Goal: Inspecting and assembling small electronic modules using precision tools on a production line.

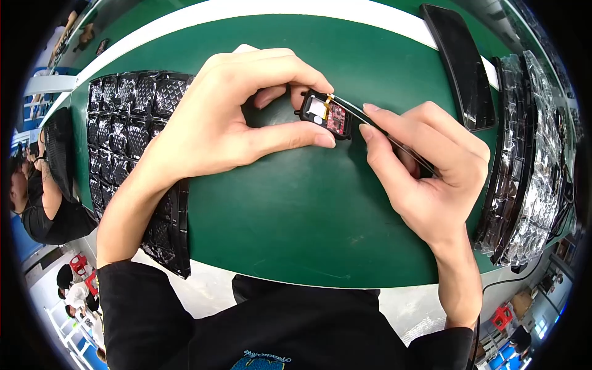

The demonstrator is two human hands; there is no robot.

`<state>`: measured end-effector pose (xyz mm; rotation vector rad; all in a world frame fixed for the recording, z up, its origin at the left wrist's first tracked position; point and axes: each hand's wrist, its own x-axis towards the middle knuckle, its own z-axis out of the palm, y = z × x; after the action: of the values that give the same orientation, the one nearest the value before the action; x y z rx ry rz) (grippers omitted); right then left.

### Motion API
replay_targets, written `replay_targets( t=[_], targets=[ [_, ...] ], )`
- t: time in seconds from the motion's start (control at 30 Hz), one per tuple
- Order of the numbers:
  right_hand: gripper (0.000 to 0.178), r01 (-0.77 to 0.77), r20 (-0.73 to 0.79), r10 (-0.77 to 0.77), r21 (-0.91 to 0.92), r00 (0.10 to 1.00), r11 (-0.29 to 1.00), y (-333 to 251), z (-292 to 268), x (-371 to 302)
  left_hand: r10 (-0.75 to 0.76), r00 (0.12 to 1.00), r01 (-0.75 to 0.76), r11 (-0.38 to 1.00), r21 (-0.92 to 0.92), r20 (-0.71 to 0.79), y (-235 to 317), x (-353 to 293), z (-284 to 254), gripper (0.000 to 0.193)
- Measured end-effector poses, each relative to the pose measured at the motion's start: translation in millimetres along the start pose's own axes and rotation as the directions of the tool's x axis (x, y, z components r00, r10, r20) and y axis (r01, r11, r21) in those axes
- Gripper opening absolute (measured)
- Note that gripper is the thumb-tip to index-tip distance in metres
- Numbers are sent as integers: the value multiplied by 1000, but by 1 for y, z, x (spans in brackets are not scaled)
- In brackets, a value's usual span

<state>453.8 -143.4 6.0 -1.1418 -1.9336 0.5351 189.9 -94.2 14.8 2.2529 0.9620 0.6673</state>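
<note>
A small black electronic device housing point(317, 118) sits between the thumb and fingers of my left hand point(225, 114), a little above the green tabletop. Its open side faces up and shows a red circuit board point(337, 118), a whitish block and a bit of yellow flex strip near the upper edge. My right hand point(435, 160) is closed around a pair of slim metal tweezers point(353, 110). Their tips reach the upper edge of the housing, by the yellow strip; whether they grip anything is too small to tell.
Black plastic compartment trays point(126, 123) lie to the left, partly under my left forearm. On the right stand a stack of clear and black trays point(524, 160) and a long black bin point(459, 68). Another person point(52, 191) sits at the far left along the green table point(277, 228).
</note>
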Motion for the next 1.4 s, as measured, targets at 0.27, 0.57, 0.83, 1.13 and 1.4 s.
replay_targets(
  t=[0.27, 0.57, 0.83, 1.13, 1.4],
  targets=[
    [23, 5, 19, -6, 12, 1000, 1000, 3, 2, 3, 8, 1000, -8, 1000, -17, 7, -1, 1, -1, 53],
    [15, -192, 124, 172, 170, 977, 967, 1, -8, 4, 100, 990, -90, 991, -100, 102, -16, 4, -9, 60],
    [14, -172, 136, 151, 156, 979, 973, 3, -6, 5, 96, 988, -89, 994, -67, 122, -18, 3, -10, 60],
    [15, -184, 138, 164, 139, 977, 973, 1, -5, 3, 86, 990, -77, 994, -82, 115, -12, 4, -8, 53],
    [14, -185, 137, 164, 154, 977, 971, -1, -5, 5, 159, 981, -161, 987, 7, 115, -12, 3, -11, 48]
  ],
)
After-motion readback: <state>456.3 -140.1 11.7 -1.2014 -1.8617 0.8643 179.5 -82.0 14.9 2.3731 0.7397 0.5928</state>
